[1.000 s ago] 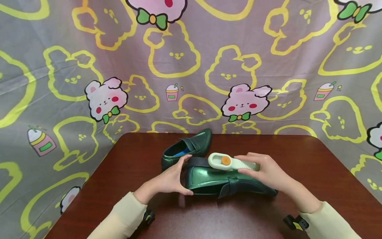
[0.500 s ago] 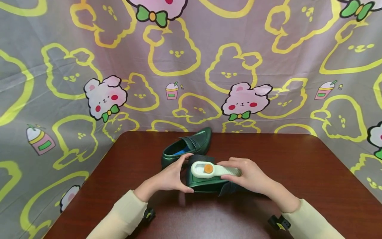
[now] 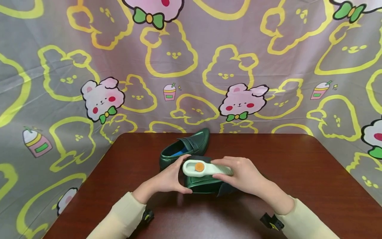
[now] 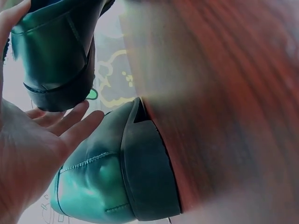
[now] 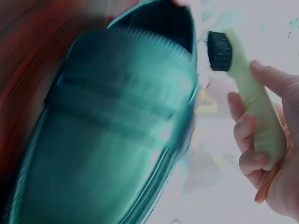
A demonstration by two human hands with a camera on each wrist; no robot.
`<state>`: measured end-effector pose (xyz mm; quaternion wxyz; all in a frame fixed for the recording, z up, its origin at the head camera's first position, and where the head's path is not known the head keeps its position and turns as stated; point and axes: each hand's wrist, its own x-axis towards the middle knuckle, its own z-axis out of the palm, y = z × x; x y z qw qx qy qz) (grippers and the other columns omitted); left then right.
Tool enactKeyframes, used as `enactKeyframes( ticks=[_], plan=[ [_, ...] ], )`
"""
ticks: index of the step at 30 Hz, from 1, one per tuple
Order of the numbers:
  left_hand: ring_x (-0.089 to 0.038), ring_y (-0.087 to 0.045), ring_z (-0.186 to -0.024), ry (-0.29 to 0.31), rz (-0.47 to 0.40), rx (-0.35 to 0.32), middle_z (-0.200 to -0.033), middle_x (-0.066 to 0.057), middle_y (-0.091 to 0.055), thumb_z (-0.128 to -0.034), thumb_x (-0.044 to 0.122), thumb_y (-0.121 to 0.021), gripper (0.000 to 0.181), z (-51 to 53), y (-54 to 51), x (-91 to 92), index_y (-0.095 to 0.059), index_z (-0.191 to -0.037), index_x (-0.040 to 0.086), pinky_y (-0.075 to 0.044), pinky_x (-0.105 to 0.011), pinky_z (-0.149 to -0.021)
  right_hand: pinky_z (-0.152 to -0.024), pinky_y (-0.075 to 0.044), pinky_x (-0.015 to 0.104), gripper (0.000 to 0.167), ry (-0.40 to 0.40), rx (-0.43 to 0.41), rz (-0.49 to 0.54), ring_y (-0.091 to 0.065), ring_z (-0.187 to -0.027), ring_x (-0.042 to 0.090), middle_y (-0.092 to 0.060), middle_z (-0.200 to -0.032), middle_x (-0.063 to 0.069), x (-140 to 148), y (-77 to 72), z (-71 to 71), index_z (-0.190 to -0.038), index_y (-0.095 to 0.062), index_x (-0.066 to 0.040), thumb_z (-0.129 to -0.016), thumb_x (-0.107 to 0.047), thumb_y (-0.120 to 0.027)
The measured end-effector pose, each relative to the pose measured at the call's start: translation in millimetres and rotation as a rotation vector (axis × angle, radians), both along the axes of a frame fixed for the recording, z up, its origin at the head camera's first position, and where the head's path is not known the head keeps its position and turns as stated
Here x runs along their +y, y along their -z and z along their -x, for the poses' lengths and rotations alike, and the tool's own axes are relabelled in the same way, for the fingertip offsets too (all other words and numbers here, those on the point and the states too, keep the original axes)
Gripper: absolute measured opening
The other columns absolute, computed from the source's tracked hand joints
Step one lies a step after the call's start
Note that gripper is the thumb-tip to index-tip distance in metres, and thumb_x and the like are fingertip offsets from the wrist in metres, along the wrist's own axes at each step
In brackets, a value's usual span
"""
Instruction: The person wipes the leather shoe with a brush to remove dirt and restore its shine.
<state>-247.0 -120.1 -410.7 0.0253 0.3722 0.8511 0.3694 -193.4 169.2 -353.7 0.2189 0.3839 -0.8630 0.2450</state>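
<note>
A dark green loafer (image 3: 203, 189) lies on its side, heel to the left, at the middle of the table in the head view. My left hand (image 3: 168, 177) grips its heel between thumb and fingers; the left wrist view shows this heel (image 4: 53, 56) above the fingers. My right hand (image 3: 241, 172) holds a pale green shoe brush (image 3: 191, 168) with an orange round button over the heel end. In the right wrist view its black bristles (image 5: 219, 51) face the loafer (image 5: 107, 121), with a small gap visible. The hand and brush hide the loafer's toe in the head view.
A second green loafer (image 3: 195, 142) with a blue insole stands upright just behind, close to my left fingers. Both rest on a reddish-brown table (image 3: 283, 159). A patterned curtain (image 3: 191, 66) hangs along the table's back and sides.
My right hand has carried the brush leftward along the loafer, from mid-shoe to the heel end. The left hand keeps its grip on the heel.
</note>
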Motion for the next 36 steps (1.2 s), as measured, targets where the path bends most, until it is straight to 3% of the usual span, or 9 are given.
enactKeyframes(
  ticks=[3,6,12,19,24,29,33,36],
  plan=[
    [-0.014,-0.046,-0.119,0.01,-0.011,-0.005,-0.131,-0.001,-0.047,-0.0622,0.038,-0.092,0.114,0.3,-0.7,-0.6,-0.023,-0.148,0.008,-0.039,-0.04,-0.101,-0.054,-0.041,0.018,0.035,-0.04,0.072,-0.056,-0.05,-0.063,0.001,-0.066,-0.086,-0.006,-11.2,-2.6,-5.7,-0.111,-0.073,-0.016,-0.081,-0.033,-0.08],
    [-0.014,-0.048,-0.116,0.024,-0.023,-0.016,-0.13,-0.002,-0.047,-0.063,0.04,-0.091,0.114,0.1,-1.2,-1.1,-0.023,-0.148,0.007,-0.041,-0.04,-0.099,-0.049,-0.036,0.014,0.035,-0.032,0.112,-0.108,-0.046,-0.057,0.0,-0.063,-0.08,-0.006,-19.5,-4.1,-6.6,-0.108,-0.074,-0.015,-0.08,-0.035,-0.08],
    [-0.01,-0.047,-0.117,0.013,-0.033,-0.018,-0.132,0.003,-0.046,-0.0618,0.035,-0.093,0.115,-1.1,-1.1,-2.9,-0.024,-0.149,0.006,-0.039,-0.038,-0.102,-0.045,-0.031,0.015,0.037,0.051,0.147,-0.125,-0.045,-0.054,0.002,-0.062,-0.077,-0.005,-30.2,-4.6,1.4,-0.106,-0.075,-0.015,-0.078,-0.038,-0.081],
    [-0.012,-0.04,-0.128,0.02,-0.023,0.057,-0.141,0.001,-0.041,-0.0612,0.035,-0.093,0.112,-1.3,2.1,-2.0,-0.025,-0.146,0.009,-0.033,-0.04,-0.107,-0.045,-0.032,0.019,0.038,0.168,0.173,-0.044,-0.043,-0.053,0.004,-0.057,-0.073,-0.006,-26.3,-4.4,8.6,-0.107,-0.075,-0.015,-0.075,-0.034,-0.085],
    [-0.011,-0.047,-0.118,0.035,-0.016,0.015,-0.134,0.003,-0.045,-0.0628,0.039,-0.092,0.114,-0.2,1.2,-1.6,-0.024,-0.148,0.007,-0.039,-0.038,-0.101,-0.048,-0.036,0.016,0.036,0.05,0.105,-0.034,-0.045,-0.057,0.001,-0.059,-0.079,-0.008,-20.6,-3.4,-2.6,-0.109,-0.075,-0.016,-0.078,-0.034,-0.082],
    [-0.012,-0.05,-0.112,0.055,-0.047,-0.055,-0.129,0.006,-0.047,-0.0634,0.033,-0.093,0.113,-0.1,-2.9,-3.1,-0.022,-0.149,0.011,-0.04,-0.039,-0.098,-0.049,-0.035,0.013,0.036,-0.02,0.118,-0.083,-0.045,-0.055,-0.001,-0.062,-0.081,-0.006,-30.2,3.3,-9.2,-0.109,-0.075,-0.014,-0.081,-0.037,-0.079],
    [-0.011,-0.049,-0.114,0.055,-0.048,-0.049,-0.13,0.006,-0.048,-0.0634,0.033,-0.092,0.112,-1.4,-2.4,-2.3,-0.023,-0.149,0.011,-0.039,-0.037,-0.1,-0.046,-0.033,0.014,0.037,0.047,0.146,-0.082,-0.046,-0.054,0.001,-0.062,-0.08,-0.005,-33.2,6.6,-3.3,-0.108,-0.075,-0.014,-0.08,-0.038,-0.08],
    [-0.011,-0.047,-0.118,0.046,-0.033,-0.006,-0.133,0.005,-0.047,-0.0625,0.037,-0.092,0.111,-2.0,-2.3,-0.2,-0.025,-0.147,0.008,-0.039,-0.036,-0.101,-0.046,-0.033,0.017,0.038,0.127,0.171,-0.058,-0.046,-0.054,0.003,-0.06,-0.077,-0.006,-28.0,5.8,2.2,-0.107,-0.075,-0.016,-0.077,-0.038,-0.082]
  ],
)
